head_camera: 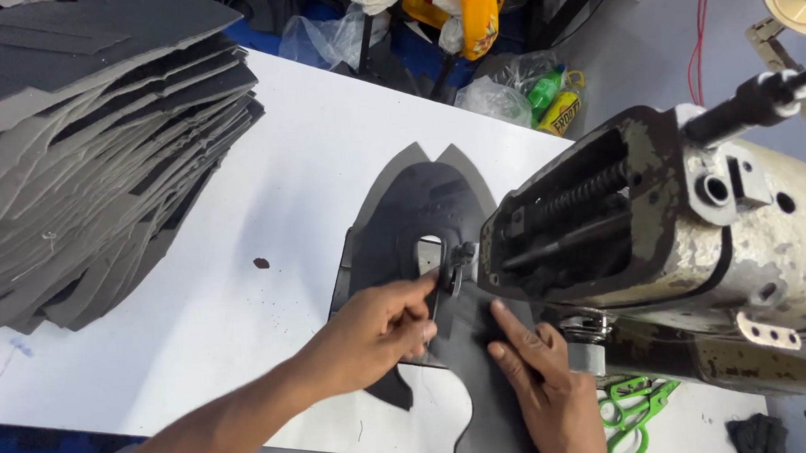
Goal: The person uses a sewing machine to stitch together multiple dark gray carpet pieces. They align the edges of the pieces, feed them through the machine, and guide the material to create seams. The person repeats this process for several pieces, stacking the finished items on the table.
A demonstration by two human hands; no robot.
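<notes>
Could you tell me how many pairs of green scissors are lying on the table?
1: the green scissors lie at the table's lower right edge, below the sewing machine and beside the right hand. The machine may hide others.

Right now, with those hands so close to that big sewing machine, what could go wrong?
1. The left hand pinches the dark cut piece right beside the machine's needle area; its fingers could get pricked.
2. The right hand only presses flat on the piece, so it might slip and the seam run crooked.
3. The tall stack of grey pieces leans unevenly and could slide across the white table.
</notes>
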